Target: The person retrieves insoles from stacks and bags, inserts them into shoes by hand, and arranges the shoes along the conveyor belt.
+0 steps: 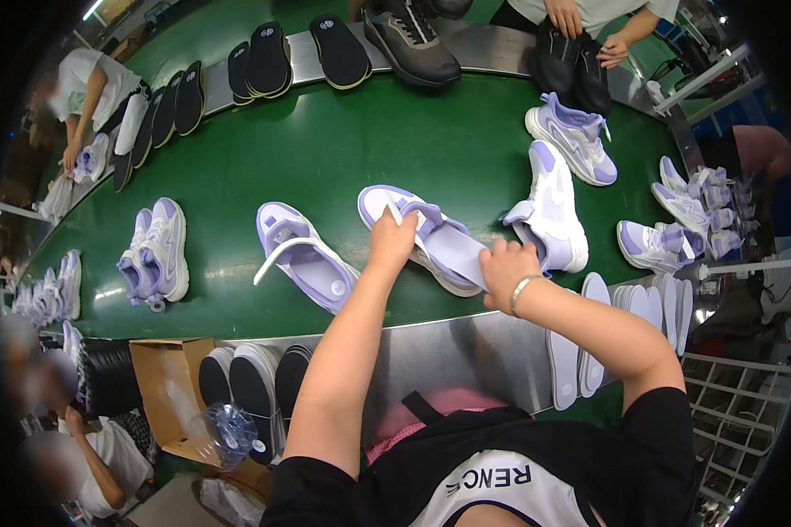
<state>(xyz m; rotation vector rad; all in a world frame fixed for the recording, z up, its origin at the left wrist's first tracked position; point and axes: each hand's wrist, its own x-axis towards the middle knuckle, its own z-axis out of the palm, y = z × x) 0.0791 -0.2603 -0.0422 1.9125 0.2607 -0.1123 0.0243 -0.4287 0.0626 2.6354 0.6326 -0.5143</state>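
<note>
A white and lavender sneaker lies in front of me with its toe pointing up and to the left. My left hand is closed on its strap and tongue area. With my right hand, wearing a bracelet, I grip the heel end of a pale lavender insole, whose front part reaches into the sneaker's opening. Just left lies a matching sneaker, its white strap loose and an insole visible inside. On the right, next to my right hand, another sneaker rests on its side.
The green belt holds a pair of sneakers at left and more at right. White insoles stand along the near metal edge; black insoles line the far one. A co-worker's hands hold dark shoes.
</note>
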